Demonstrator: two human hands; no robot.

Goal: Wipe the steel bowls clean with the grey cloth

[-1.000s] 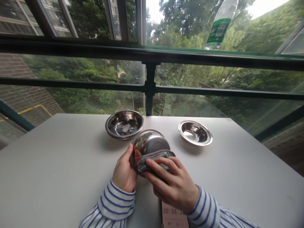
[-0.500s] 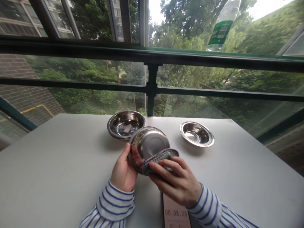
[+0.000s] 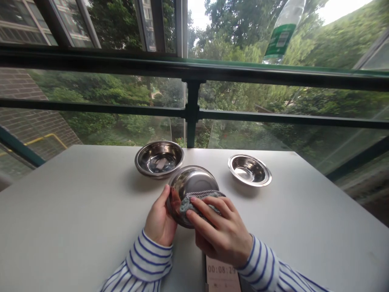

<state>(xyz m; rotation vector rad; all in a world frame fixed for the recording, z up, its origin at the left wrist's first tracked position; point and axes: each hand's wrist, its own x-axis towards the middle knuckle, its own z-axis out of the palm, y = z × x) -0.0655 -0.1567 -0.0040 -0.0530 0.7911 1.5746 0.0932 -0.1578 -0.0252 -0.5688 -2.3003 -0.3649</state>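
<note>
A shiny metal bowl (image 3: 197,178) is held tilted above the table, its outer bottom facing up toward me. My left hand (image 3: 161,219) grips its left rim, thumb on the near edge and the other fingers hidden beneath. In my right hand (image 3: 223,229) is a grey-green cloth (image 3: 190,202) with a checkered edge, pressed by the fingers against the bowl's lower right outer side. Behind the held bowl, to the left, stands a larger metal bowl (image 3: 159,160), seemingly stacked, with a pale patch inside. Another metal bowl (image 3: 249,170) with a wide rim sits at the right.
A phone (image 3: 223,273) showing a running timer lies under my right wrist on the white table (image 3: 75,211). Beyond the table's far edge runs a dark green railing (image 3: 121,67) with glass panels. A plastic bottle (image 3: 279,38) with a green label stands on the rail.
The cloth slid up and right along the bowl's side, then back down and left, with my right hand. My left hand keeps its hold on the bowl throughout.
</note>
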